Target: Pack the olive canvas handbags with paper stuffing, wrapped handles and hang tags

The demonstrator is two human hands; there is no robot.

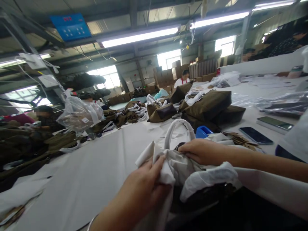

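Note:
Pale fabric point(180, 165) bunches between my two hands at the near edge of the table. My left hand point(148, 184) pinches a fold of it, thumb and fingers pressed together. To the right, my right hand point(198, 150) has its fingers closed on the same fabric, close to a dark part. Two handles wrapped in white, one standing up behind my hands point(179, 123) and one lying in front point(209, 179), belong to a dark bag whose body is mostly hidden in shadow below. My right fingertips are partly hidden in the fabric.
Olive bags point(209, 104) are piled beyond my hands. On the right lie a phone point(256, 135), a second device point(274, 123), brown tags point(242, 140) and a blue object point(203, 131). A plastic-wrapped bundle point(80, 115) stands at left. Several people are farther back.

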